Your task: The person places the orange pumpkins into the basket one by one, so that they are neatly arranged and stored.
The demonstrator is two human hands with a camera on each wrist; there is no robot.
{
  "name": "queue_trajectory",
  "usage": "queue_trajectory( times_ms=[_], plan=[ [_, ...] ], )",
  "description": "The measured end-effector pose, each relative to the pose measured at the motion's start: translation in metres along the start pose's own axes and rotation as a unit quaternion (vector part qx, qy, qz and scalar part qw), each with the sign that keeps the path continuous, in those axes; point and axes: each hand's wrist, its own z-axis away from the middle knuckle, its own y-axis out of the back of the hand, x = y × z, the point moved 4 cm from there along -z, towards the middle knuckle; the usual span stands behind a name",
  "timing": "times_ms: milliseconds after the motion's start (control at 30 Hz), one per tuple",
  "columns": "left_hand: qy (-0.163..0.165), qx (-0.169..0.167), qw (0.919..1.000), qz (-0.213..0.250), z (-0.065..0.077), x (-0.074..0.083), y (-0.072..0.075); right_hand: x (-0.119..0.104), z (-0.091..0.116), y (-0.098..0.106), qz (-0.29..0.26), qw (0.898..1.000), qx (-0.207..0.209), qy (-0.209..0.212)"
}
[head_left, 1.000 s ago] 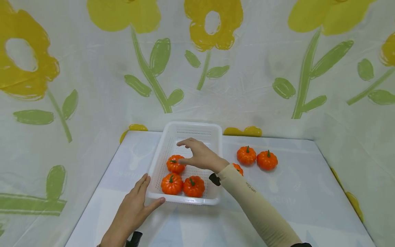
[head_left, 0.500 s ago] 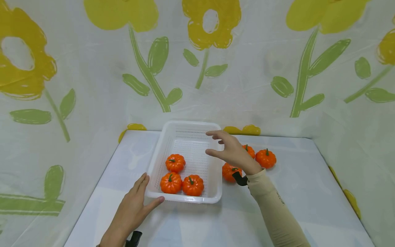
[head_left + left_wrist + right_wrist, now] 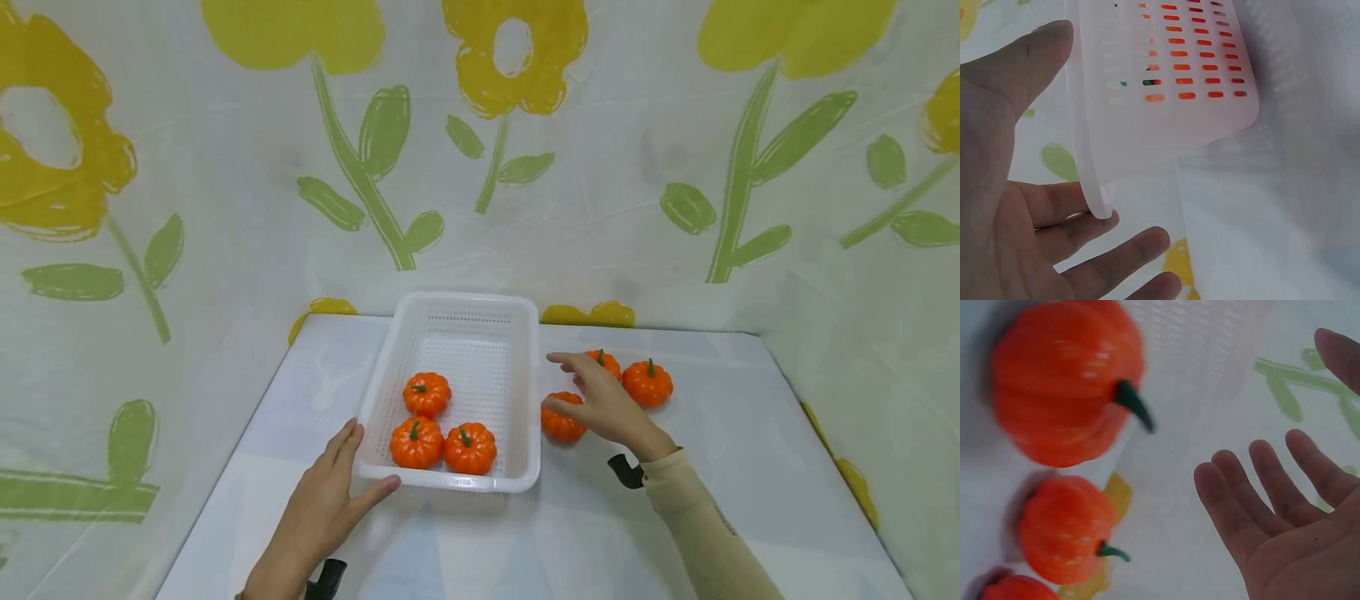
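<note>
Lettering (image 3: 457, 481) on the near rim of the white basket (image 3: 522, 375) is too small to read in the head view, as is the print on the right sleeve (image 3: 697, 508). The right hand (image 3: 603, 408), above the basket a second ago, is now right of it, over the near pumpkin (image 3: 561, 427); its fingers are loosely curved, thumb apart, holding nothing. The left hand (image 3: 324, 492) stays at the near left corner, fingers and thumb spread along the rim. Three basket pumpkins (image 3: 417, 443), orange, glossy and ribbed with green stems, keep their places in the near half; two far pumpkins (image 3: 647, 383) stand on the table (image 3: 720, 467) beyond the near one. The left wrist view shows that thumb and fingertips touching the rim without closing round it, orange showing through the basket's slots. In the right wrist view the other hand's fingers are extended and slightly parted, apart from three blurred pumpkins whose stems are dark green.
</note>
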Motion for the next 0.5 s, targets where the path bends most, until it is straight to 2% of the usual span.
queue_trajectory(
  times_ms=[233, 500],
  plan=[
    [-0.006, 0.007, 1.0000, -0.003, 0.000, 0.002, 0.002, 0.027, 0.017, -0.006, 0.009, 1.000, 0.006, -0.015],
    [0.000, 0.002, 1.0000, 0.002, -0.001, 0.001, 0.000, 0.050, 0.025, -0.015, 0.024, 0.999, 0.010, -0.027]
  ],
)
